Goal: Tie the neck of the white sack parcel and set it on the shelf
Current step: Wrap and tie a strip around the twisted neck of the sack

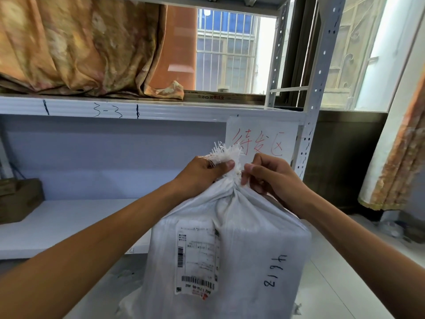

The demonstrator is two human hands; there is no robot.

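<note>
A white woven sack parcel [241, 254] stands upright in front of me, with a shipping label on its front and black handwritten digits on its right side. Its neck [232, 180] is bunched together, and the frayed top edge fans out above. My left hand [202, 173] grips the gathered neck from the left, thumb pressed on the frayed fabric. My right hand [269, 173] pinches the neck from the right with fingertips. The white shelf board [69, 224] lies behind and to the left of the sack.
The upper shelf [115, 107], marked "3-3", holds an orange patterned cloth [80, 47]. A paper sign with red writing [262, 139] hangs on the shelf's perforated post [312, 107]. A dark box [18, 199] sits at the far left of the lower shelf. Tiled floor lies to the right.
</note>
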